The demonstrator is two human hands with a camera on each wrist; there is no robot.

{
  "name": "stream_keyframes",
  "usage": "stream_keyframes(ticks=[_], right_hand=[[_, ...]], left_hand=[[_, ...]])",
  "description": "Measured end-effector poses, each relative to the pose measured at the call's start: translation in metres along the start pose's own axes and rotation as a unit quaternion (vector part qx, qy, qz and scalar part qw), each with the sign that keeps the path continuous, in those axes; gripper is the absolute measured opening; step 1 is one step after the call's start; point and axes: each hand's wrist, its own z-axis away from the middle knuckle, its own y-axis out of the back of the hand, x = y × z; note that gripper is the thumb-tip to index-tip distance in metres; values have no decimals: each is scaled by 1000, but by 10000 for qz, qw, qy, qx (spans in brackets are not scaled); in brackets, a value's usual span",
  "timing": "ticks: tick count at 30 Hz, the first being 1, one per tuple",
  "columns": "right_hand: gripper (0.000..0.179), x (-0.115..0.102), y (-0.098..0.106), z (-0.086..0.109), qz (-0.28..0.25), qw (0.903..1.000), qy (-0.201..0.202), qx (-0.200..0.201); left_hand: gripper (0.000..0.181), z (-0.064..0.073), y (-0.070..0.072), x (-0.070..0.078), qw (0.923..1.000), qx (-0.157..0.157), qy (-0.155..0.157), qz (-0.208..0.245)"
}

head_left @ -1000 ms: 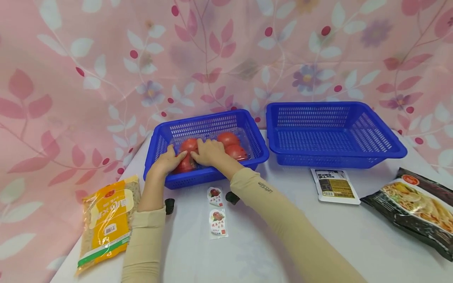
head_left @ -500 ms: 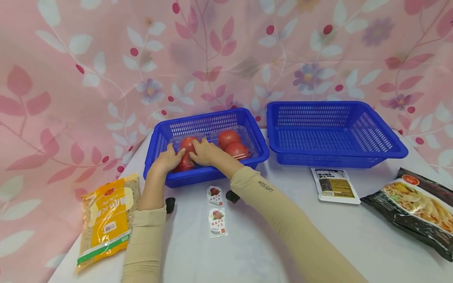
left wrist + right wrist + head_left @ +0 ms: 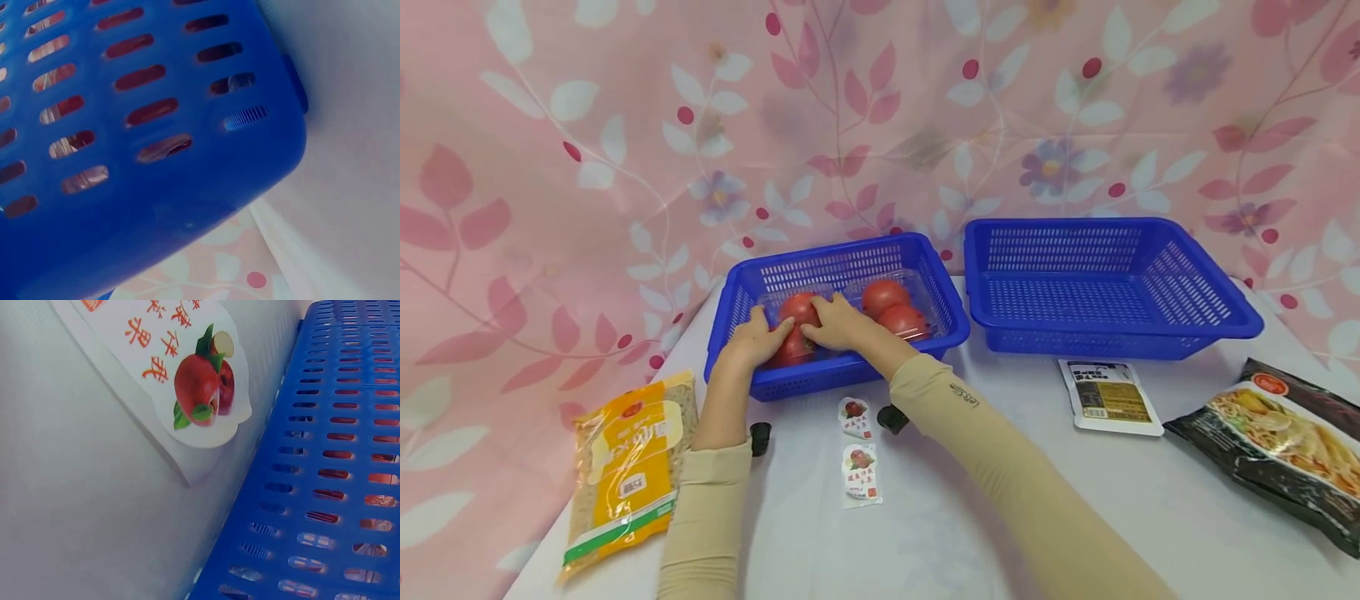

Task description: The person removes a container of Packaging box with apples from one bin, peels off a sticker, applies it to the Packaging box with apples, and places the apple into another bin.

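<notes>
In the head view, a blue basket (image 3: 745, 385) on the left holds two clear plastic packs of round red fruit. My left hand (image 3: 752, 343) is at the left side of the nearer-left pack (image 3: 796, 346), its thumb over the fruit. From the other side my right hand (image 3: 842, 323) grips the same pack, fingers down between it and the right-hand pack (image 3: 902, 321). Some fingers are hidden inside the basket. Both wrist views look at the basket's slotted outside, the left one at a wall (image 3: 206, 181), the right one at another wall (image 3: 287, 487), with red showing through the slots.
Another blue basket (image 3: 1112, 329) stands to the right with nothing in it. In front lie a strip of fruit stickers (image 3: 859, 471), a flat white-backed packet (image 3: 1111, 396), a black noodle bag (image 3: 1285, 433) and a yellow grain bag (image 3: 632, 467). Floral cloth (image 3: 880, 108) hangs behind.
My right hand's fingers have drawn slightly left, in against the left pack, uncovering more of the right pack. The left hand has stayed almost in place.
</notes>
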Motion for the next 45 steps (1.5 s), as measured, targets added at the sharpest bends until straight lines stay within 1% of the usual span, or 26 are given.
stream_keyframes(ticks=[7, 12, 15, 18, 21, 24, 26, 31, 36, 39, 45], right_hand=[[59, -1, 4, 4, -281, 9994, -109, 168], [58, -3, 6, 6, -354, 9986, -128, 385], [58, -3, 8, 7, -410, 9976, -57, 558], [58, -3, 10, 9, -553, 9962, -13, 675], [58, -1, 14, 13, -671, 9946, -8, 789], [58, 1, 19, 19, -771, 9928, -27, 916], [57, 2, 23, 23, -815, 9916, -22, 1006], [56, 4, 34, 32, -924, 9885, 101, 1192], [51, 8, 47, 40, -1016, 9822, 485, 1501], [49, 11, 52, 46, -1016, 9788, 661, 1651], [46, 12, 64, 61, -1130, 9732, 754, 1857]], left_hand=[[84, 2, 1, 2, 9999, 99, -37, -13], [82, 5, 4, 2, 9991, 243, -322, 128], [81, 7, 6, 1, 9977, 431, -449, 276], [80, 11, 8, 1, 9953, 700, -523, 411], [78, 12, 7, 4, 9895, 1150, -670, 567], [75, 12, 6, 7, 9808, 1617, -832, 699], [74, 12, 5, 10, 9753, 1857, -942, 737], [72, 19, 6, 18, 9678, 2085, -1149, 819], [63, 28, 8, 31, 9590, 2331, -1397, 801], [61, 34, 8, 37, 9554, 2416, -1493, 806], [58, 49, 8, 48, 9446, 2602, -1811, 846]])
